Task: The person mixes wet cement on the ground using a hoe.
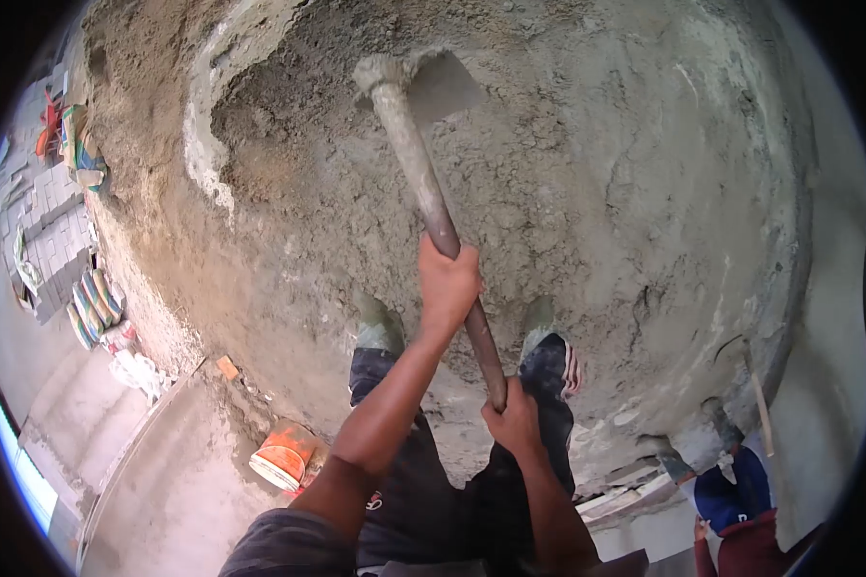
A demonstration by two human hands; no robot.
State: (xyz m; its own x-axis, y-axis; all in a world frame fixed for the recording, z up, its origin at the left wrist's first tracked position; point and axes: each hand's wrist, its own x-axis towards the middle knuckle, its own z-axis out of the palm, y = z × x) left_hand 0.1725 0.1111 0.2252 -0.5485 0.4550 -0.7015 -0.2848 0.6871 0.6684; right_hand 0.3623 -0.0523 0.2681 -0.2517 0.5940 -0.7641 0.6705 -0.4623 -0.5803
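Note:
A long-handled hoe [416,163] reaches from between my legs up over the grey mortar [510,202]. Its metal blade [445,88] lies against the rough mix near the top, and wet mortar coats its head. Around the middle of the handle my left hand [449,288] is closed. Lower down, near the handle's end, my right hand [516,420] is wrapped round it too. My boots [380,327] stand in the mortar on either side of the handle.
An orange bucket [287,455] stands at lower left. Stacked grey blocks [53,226] and striped sacks [96,306] are on the left. At lower right is another person [746,539] in a dark red top, near a wooden handle [760,399].

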